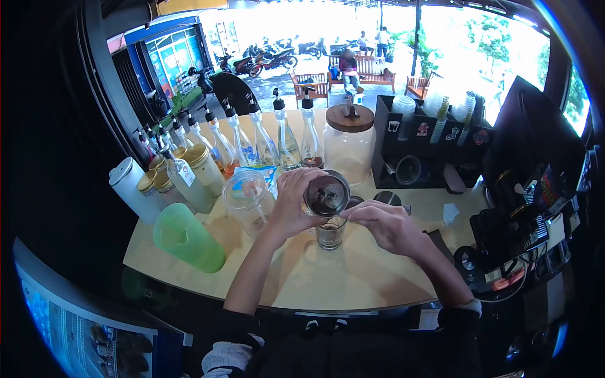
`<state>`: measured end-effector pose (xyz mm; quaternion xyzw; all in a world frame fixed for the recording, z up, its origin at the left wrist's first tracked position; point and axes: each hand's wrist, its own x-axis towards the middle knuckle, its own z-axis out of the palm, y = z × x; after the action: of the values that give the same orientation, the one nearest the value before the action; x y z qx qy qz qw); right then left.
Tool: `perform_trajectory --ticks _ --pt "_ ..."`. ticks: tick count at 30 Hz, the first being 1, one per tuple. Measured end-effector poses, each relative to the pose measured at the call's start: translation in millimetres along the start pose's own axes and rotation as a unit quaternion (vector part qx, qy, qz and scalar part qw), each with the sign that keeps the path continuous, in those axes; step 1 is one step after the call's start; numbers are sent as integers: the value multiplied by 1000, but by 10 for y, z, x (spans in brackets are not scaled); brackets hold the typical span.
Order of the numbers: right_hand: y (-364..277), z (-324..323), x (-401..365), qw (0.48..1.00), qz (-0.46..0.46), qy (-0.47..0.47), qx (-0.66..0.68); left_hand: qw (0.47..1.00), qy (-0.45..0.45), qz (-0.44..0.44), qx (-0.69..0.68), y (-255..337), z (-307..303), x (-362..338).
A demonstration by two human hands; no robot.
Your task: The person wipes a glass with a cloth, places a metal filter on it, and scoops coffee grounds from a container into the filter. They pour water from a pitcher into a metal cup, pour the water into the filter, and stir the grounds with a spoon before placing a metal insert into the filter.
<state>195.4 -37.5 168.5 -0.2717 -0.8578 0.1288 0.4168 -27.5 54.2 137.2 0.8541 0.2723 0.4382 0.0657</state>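
Observation:
My left hand is wrapped round a round cup with dark, foamy contents, held tilted above a small clear glass. That glass stands on the light wooden counter with some liquid in it. Beside the cup's right edge is my right hand, its fingers pinched together near the glass's rim; what they hold, if anything, is too small to make out. A clear plastic container stands left of my left hand, with a green pitcher farther left.
Pump bottles line the back left. A wood-lidded jar and a black cup rack stand behind. Lidded canisters are at left, black equipment at right. A person sits on a bench outside.

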Motion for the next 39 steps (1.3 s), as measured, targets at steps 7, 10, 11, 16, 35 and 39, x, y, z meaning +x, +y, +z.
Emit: perform_trajectory --ticks 7,10,11,16,35,39 --pt "-45 -38 65 999 -31 2 -27 1000 3 3 -21 -3 -8 -1" --pt "-23 -47 47 1000 -17 7 -18 999 14 -2 -43 4 -2 -14" --pt "-19 -44 46 1000 -15 17 -16 999 14 -3 -43 2 -1 -21" --pt "-41 -26 64 1000 -20 -5 -19 998 6 -24 -64 8 -8 -13" --pt "233 -42 78 983 86 108 121 1000 1 1 -14 28 -1 -27" --pt "208 -77 130 984 90 109 105 1000 -6 -2 -9 37 17 -20"
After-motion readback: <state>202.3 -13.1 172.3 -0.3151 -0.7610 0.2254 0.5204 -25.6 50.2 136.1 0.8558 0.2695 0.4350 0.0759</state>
